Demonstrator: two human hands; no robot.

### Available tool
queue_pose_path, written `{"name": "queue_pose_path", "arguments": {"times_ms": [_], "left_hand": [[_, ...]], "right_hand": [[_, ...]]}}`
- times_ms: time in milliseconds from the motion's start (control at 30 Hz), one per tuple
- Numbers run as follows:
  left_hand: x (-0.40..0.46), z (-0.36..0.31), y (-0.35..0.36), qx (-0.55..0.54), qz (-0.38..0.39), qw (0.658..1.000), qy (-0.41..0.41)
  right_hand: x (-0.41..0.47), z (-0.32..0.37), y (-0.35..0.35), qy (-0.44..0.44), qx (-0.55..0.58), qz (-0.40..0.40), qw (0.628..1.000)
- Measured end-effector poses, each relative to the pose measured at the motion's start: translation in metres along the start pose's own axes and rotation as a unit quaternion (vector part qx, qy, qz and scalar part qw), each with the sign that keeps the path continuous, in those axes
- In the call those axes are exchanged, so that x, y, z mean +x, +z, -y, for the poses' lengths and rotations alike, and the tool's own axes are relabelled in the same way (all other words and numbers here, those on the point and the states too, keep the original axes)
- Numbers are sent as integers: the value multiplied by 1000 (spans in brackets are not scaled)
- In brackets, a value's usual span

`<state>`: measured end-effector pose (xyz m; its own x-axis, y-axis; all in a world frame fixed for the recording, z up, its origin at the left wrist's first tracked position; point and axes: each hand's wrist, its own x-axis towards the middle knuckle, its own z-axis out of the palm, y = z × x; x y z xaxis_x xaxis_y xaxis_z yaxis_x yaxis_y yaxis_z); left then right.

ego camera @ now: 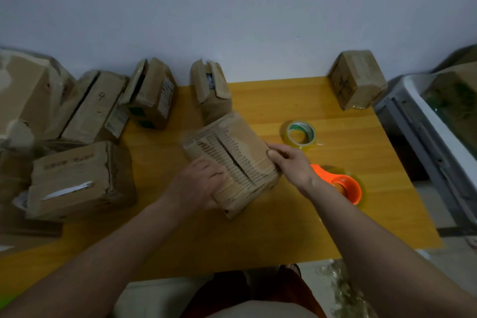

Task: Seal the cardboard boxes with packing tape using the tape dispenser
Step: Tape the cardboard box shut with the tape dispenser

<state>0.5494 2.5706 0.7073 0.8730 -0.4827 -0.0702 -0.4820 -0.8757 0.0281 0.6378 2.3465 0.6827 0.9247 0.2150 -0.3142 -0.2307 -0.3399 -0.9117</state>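
- Worn box [229, 160] mid-surface, between both hands; top face up with its outer paper layer torn off, ribbed corrugation showing. Flap seam runs from far-left to near-right, diagonal to the surface [258, 235] edge; box's long axis follows the seam, near corner pointing at the person.
- Left hand [198, 183] on the box's near-left side, palm over the top edge, fingers curled over onto the ribbed face: gripping the box.
- Right hand [289, 160] at the box's right edge, thumb on top, fingers wrapped down the side: gripping the box too. Both forearms reach in from the bottom corners, bare.
- Orange tape dispenser [343, 183] lies on the surface just right of the right wrist, partly hidden by it, not held.
- Loose tape roll [299, 133] with green-and-white core lies flat beyond the right hand; core print too blurred to read.
- Second box [211, 90] just behind the held one, top flaps unsealed, gap open.
- Third box [152, 93] further left, flaps ajar, white label on its side, text unreadable.
- Long box [95, 106] with handwritten "4" on top.
- Large box [80, 181] at left, faint printed characters, unreadable, strip of clear tape on top.
- Taped box [357, 79] at far right corner, against the wall [232, 8].
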Motion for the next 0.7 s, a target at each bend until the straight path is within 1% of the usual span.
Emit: {"name": "queue_pose_path", "arguments": {"times_ms": [33, 100, 167, 233, 300, 333, 400, 467, 533, 600, 667, 700], "left_hand": [[4, -5, 1, -13, -2, 1000, 7], [16, -22, 2, -14, 4, 1000, -1], [30, -39, 9, -2, 36, 999, -28], [44, -51, 13, 2, 53, 997, -53], [55, -60, 18, -2, 67, 995, -75], [60, -63, 23, -9, 82, 992, -91], [69, -73, 27, -13, 98, 987, -126], [79, -83, 27, -10, 104, 982, -158], [87, -90, 25, -21, 112, 975, -191], [93, -96, 24, -22, 117, 969, -214], [97, -99, 21, -24, 114, 965, -236], [99, -100, 19, -29, 116, 961, -250]], "right_hand": [[2, -3, -5, 0, -17, -24, 1000], [5, -16, -16, 0, -74, -103, 992], [2, -33, -28, 33, -124, -175, 976], [-5, -51, -39, 82, -187, -223, 953], [-15, -65, -48, 124, -266, -250, 923], [-19, -72, -50, 141, -304, -248, 909], [-25, -85, -54, 188, -357, -220, 888], [-28, -98, -57, 231, -409, -154, 869], [-28, -108, -62, 228, -453, -91, 857], [-28, -113, -71, 218, -438, -85, 868], [-29, -111, -83, 195, -379, -104, 899], [-31, -108, -92, 180, -335, -101, 919]]}}
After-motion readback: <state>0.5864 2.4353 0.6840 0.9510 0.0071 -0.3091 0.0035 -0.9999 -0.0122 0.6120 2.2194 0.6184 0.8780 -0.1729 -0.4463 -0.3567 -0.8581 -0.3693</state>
